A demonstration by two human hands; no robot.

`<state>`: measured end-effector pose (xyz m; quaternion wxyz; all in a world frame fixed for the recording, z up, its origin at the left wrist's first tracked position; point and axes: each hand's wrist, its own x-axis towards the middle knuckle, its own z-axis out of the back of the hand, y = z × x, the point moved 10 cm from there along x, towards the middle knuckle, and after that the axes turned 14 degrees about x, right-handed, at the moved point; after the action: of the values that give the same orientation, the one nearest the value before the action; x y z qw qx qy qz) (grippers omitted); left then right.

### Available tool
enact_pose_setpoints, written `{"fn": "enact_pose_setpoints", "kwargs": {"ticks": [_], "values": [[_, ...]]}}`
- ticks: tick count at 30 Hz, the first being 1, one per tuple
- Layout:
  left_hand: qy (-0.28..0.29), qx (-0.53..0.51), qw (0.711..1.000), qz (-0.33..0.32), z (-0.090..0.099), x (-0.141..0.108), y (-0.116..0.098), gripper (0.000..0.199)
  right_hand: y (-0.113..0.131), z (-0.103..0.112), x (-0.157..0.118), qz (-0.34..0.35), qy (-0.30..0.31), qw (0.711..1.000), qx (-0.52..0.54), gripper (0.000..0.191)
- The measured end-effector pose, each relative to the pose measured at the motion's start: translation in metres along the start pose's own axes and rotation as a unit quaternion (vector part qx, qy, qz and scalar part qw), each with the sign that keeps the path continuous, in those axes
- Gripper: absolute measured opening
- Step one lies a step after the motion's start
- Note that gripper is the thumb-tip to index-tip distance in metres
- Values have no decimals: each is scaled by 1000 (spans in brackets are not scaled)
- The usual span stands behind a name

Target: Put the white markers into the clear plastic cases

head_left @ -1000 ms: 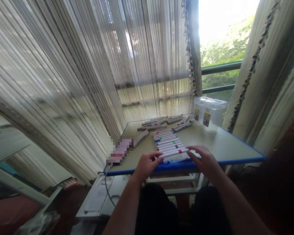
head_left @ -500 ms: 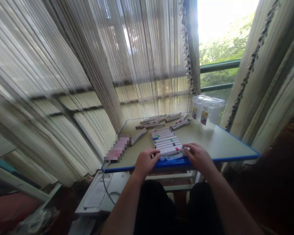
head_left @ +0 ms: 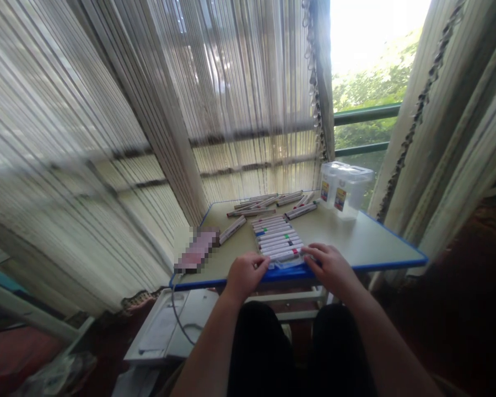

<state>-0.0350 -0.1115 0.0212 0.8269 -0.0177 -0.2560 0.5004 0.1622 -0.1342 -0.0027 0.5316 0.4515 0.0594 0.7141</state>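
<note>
White markers (head_left: 278, 241) with coloured bands lie side by side in a clear plastic case (head_left: 287, 264) near the table's front edge. At the case's near left corner, my left hand (head_left: 246, 274) is closed, thumb and finger pinched on the plastic. My right hand (head_left: 331, 268) has its fingers bent against the near right end, by a marker with a red band. Its fingertips press on the case's side; their exact contact is partly hidden. Behind the row, several loose markers (head_left: 254, 212) are scattered across the table.
Two clear plastic containers (head_left: 349, 193) with labels stand at the back right of the blue-edged table (head_left: 380, 242). A blurred-out pink device (head_left: 198, 249) with a cable lies at the left. Below is a white open box (head_left: 165, 325). Curtains (head_left: 248, 99) hang behind.
My right hand has shifted slightly left, closer against the end of the marker row. My left hand stays at its corner. The whole view has moved a little.
</note>
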Motion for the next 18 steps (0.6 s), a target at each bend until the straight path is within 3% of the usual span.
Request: {"fn": "enact_pose_setpoints", "kwargs": {"ticks": [6,12,15,18], "values": [[0,12,999,31,-2,0,3,34,3,2,0,0,-7,1000,15,34],[5,-71,993,89,-1,3,19,26,-2,3,3,-49,24,996,67,31],[14,-49,994,92,0,21,22,21,5,3,19,-72,33,993,83,26],[3,-2,992,127,-1,53,34,28,28,-7,56,-22,73,992,98,24]]}}
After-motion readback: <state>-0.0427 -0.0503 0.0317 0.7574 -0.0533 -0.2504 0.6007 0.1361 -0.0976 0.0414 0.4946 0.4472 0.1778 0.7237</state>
